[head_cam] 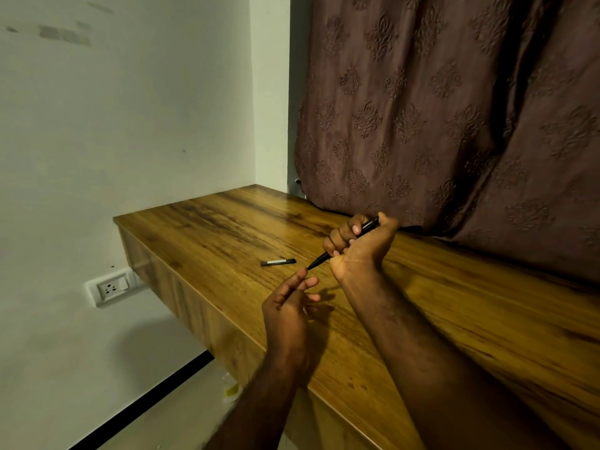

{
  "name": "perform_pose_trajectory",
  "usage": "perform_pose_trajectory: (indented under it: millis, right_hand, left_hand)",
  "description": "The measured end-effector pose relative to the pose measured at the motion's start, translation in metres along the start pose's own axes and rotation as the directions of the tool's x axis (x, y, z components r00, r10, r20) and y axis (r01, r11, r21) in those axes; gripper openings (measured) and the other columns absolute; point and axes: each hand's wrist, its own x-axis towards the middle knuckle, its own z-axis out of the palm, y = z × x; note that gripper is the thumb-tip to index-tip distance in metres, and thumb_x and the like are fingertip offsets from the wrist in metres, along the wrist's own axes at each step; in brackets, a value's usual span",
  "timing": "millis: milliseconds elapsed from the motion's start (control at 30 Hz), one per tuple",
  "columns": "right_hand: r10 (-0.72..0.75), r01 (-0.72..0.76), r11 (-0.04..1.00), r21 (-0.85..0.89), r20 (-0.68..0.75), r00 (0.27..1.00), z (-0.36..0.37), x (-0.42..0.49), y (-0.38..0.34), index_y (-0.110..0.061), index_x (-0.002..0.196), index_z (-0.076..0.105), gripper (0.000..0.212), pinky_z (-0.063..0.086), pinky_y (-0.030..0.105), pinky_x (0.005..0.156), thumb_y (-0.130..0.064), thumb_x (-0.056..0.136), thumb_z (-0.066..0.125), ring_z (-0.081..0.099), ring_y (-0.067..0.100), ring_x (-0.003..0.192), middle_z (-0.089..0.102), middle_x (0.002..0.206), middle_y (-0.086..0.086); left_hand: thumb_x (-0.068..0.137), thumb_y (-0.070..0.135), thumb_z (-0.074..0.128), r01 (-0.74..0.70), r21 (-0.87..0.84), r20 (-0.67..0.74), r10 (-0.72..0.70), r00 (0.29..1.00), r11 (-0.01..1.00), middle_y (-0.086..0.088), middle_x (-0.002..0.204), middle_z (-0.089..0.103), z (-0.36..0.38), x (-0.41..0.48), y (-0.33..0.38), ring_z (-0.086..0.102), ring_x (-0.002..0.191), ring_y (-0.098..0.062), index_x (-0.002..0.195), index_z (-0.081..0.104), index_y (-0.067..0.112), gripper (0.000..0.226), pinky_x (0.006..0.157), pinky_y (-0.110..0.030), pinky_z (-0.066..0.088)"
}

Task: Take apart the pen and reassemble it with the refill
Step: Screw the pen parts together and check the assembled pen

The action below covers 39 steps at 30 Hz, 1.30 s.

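Note:
My right hand [360,245] is closed in a fist around a black pen [368,226], held above the wooden desk [227,222]. The pen's pointed tip sticks out below the fist toward the lower left, and its back end shows above the thumb. My left hand [289,306] hovers just below the tip with its fingers apart and nothing in it; the fingertips almost touch the tip. A black pen cap [278,262] lies flat on the desk to the left of both hands.
A brown patterned curtain [438,108] hangs behind the desk and rests on its back edge. The desk's left edge drops to the floor beside a white wall with a socket [110,289]. A small yellow-and-white object [231,389] lies on the floor.

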Motion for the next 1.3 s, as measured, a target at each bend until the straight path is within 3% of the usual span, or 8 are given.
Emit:
perform_pose_trajectory:
  millis: [333, 700, 800, 933, 1000, 1067, 1167, 1300]
  right_hand:
    - [0.041, -0.041, 0.999, 0.019, 0.022, 0.999, -0.004, 0.002, 0.009, -0.014, 0.052, 0.038, 0.057, 0.016, 0.018, 0.041, -0.059, 0.085, 0.027, 0.019, 0.013, 0.032, 0.026, 0.037, -0.004]
    - [0.116, -0.125, 0.988, -0.092, -0.091, 0.989, -0.005, 0.007, 0.039, -0.012, 0.074, 0.051, 0.035, 0.038, 0.031, 0.059, -0.031, 0.100, 0.036, 0.045, 0.018, 0.056, 0.046, 0.062, 0.005]
    - [0.049, -0.068, 0.957, -0.282, -0.074, 0.996, -0.015, 0.012, 0.044, -0.016, 0.078, 0.058, 0.026, 0.038, 0.032, 0.064, -0.024, 0.099, 0.044, 0.049, 0.013, 0.068, 0.056, 0.075, -0.001]
    - [0.020, -0.005, 0.824, -0.566, 0.020, 1.000, -0.031, 0.020, 0.046, -0.014, 0.079, 0.061, 0.014, 0.034, 0.021, 0.048, -0.014, 0.092, 0.058, 0.043, 0.009, 0.058, 0.050, 0.068, -0.001]
    - [-0.010, 0.020, 0.734, -0.679, 0.019, 1.000, -0.039, 0.024, 0.050, -0.014, 0.087, 0.059, 0.004, 0.038, 0.020, 0.047, -0.011, 0.089, 0.062, 0.048, 0.010, 0.057, 0.054, 0.071, 0.003]
    - [-0.037, 0.057, 0.602, -0.796, 0.044, 0.998, -0.045, 0.026, 0.055, -0.015, 0.093, 0.058, 0.009, 0.043, 0.024, 0.053, -0.011, 0.087, 0.064, 0.055, 0.013, 0.062, 0.060, 0.078, 0.007]
    - [-0.001, 0.132, 0.405, -0.905, 0.143, 0.990, -0.050, 0.027, 0.061, -0.018, 0.083, 0.060, 0.010, 0.045, 0.023, 0.058, -0.009, 0.088, 0.062, 0.060, 0.016, 0.070, 0.062, 0.080, 0.004]
    - [0.051, 0.305, 0.029, -0.952, 0.306, 0.951, -0.062, 0.032, 0.061, -0.014, 0.098, 0.067, 0.012, 0.046, 0.024, 0.072, -0.012, 0.086, 0.066, 0.056, 0.013, 0.083, 0.057, 0.091, -0.002]
  left_hand:
    - [0.091, 0.000, 0.049, -0.008, -0.014, -0.024, 0.008, 1.000, 1.000, -0.015, 0.095, 0.072, -0.003, 0.003, -0.005, 0.058, 0.066, -0.017, 0.110, 0.065, 0.002, 0.025, 0.047, -0.019, 0.049]
    - [0.087, 0.007, 0.064, 0.082, -0.001, -0.077, -0.082, 0.994, 0.997, -0.007, 0.065, 0.064, -0.021, 0.043, 0.006, 0.059, 0.054, -0.010, 0.089, 0.065, 0.002, 0.005, 0.045, -0.017, 0.050]
    - [0.082, 0.004, 0.068, 0.068, 0.020, -0.015, -0.068, 0.998, 0.997, -0.006, 0.065, 0.064, -0.027, 0.055, 0.013, 0.058, 0.059, -0.012, 0.080, 0.067, 0.005, 0.003, 0.054, -0.018, 0.051]
    - [0.082, 0.002, 0.069, -0.070, 0.350, 0.022, 0.067, 0.998, 0.934, -0.005, 0.065, 0.062, -0.049, 0.079, 0.024, 0.054, 0.055, -0.008, 0.086, 0.069, 0.000, 0.005, 0.052, -0.016, 0.045]
    - [0.082, 0.004, 0.069, -0.219, 0.543, 0.095, 0.200, 0.975, 0.811, -0.003, 0.061, 0.060, -0.061, 0.097, 0.028, 0.052, 0.051, -0.009, 0.089, 0.070, -0.003, 0.010, 0.045, -0.014, 0.040]
    - [0.084, 0.010, 0.069, -0.340, 0.696, 0.210, 0.273, 0.939, 0.633, -0.001, 0.063, 0.063, -0.070, 0.113, 0.034, 0.053, 0.054, -0.010, 0.089, 0.072, 0.002, 0.010, 0.051, -0.019, 0.042]
    - [0.085, 0.016, 0.069, -0.477, 0.793, 0.400, 0.267, 0.877, 0.378, 0.000, 0.068, 0.066, -0.081, 0.130, 0.037, 0.057, 0.059, -0.007, 0.087, 0.074, 0.008, 0.010, 0.058, -0.019, 0.042]
    - [0.086, 0.014, 0.068, -0.423, 0.778, 0.339, 0.256, 0.905, 0.465, 0.006, 0.062, 0.063, -0.088, 0.138, 0.028, 0.054, 0.050, 0.005, 0.085, 0.074, 0.010, 0.008, 0.054, -0.013, 0.041]
